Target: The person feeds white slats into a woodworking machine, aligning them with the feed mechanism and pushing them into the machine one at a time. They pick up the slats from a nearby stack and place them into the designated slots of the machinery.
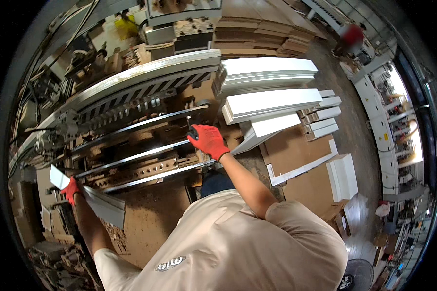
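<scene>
L hand [70, 190] grip closed on panel [59, 177], by L end of rails [136, 157]. R hand [210, 140] at R end, can't tell if gripping. Prob best: panel level, fingers off rails.

right hand [210, 141]: palm hidden, grip hard to tell | distant person [353, 38]: partly blurred | fan [363, 272]: cropped below

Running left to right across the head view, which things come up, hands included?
Left gloved hand → yellow object → right gloved hand → white strip on the cardboard → long white cabinet.
</scene>
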A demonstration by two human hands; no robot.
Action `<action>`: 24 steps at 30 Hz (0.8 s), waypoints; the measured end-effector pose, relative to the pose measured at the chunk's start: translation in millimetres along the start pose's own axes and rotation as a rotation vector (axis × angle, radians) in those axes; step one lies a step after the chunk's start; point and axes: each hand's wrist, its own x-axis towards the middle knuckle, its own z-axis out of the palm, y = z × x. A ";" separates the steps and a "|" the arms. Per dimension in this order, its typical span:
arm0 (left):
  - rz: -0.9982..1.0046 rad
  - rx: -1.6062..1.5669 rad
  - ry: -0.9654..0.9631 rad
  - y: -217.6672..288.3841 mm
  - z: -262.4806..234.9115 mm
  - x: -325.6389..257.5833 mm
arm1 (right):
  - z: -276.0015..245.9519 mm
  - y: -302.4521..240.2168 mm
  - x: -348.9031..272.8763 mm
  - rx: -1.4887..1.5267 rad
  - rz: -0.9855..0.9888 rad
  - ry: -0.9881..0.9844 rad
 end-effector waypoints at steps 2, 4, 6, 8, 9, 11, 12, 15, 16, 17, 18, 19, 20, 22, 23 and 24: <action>-0.102 0.114 0.016 -8.9 -21.5 2.8 | 4.4 -6.7 4.1 0.075 -0.005 -0.067; -0.102 0.095 0.062 -17.8 -24.4 1.2 | -4.2 -11.7 9.5 0.132 0.012 -0.177; 0.002 -0.050 -0.009 -18.6 -27.7 -10.8 | -8.7 -8.6 8.9 0.133 0.059 -0.205; -0.020 -0.056 0.027 -29.2 -26.0 2.5 | -14.4 -9.5 16.8 0.192 0.061 -0.306; -0.019 -0.046 0.028 -27.0 -23.9 3.6 | -16.6 -8.4 18.0 0.217 0.070 -0.358; -0.021 -0.026 0.030 -24.4 -18.7 3.6 | -13.5 -2.4 17.5 0.221 0.114 -0.391; -0.021 -0.018 0.037 -22.9 -17.1 4.2 | -10.8 1.1 17.5 0.223 0.135 -0.409; -0.036 0.017 0.036 -21.0 -14.3 5.4 | -9.2 3.0 19.2 0.181 0.133 -0.410; -0.050 0.035 0.020 -21.1 -14.3 6.1 | -10.0 2.4 18.9 0.175 0.131 -0.404; -0.066 0.053 0.008 -22.4 -16.2 7.5 | -8.4 2.6 18.4 0.162 0.125 -0.394; -0.053 0.036 -0.003 -21.9 -15.6 7.4 | -7.4 3.5 17.2 0.149 0.120 -0.384; -0.040 0.019 -0.014 -19.3 -12.8 6.1 | -6.8 5.1 15.8 0.135 0.115 -0.375; -0.028 0.010 -0.018 -21.1 -12.4 8.3 | -6.2 4.1 13.3 0.132 0.114 -0.385; -0.055 0.058 0.003 -23.2 -13.6 13.3 | -9.8 0.4 15.5 0.147 0.103 -0.405; -0.033 0.021 0.026 -26.9 -11.7 14.2 | -16.5 -5.3 17.3 0.141 0.124 -0.463; -0.003 -0.021 0.046 -24.3 -11.4 11.1 | -15.2 -4.4 14.5 0.134 0.108 -0.414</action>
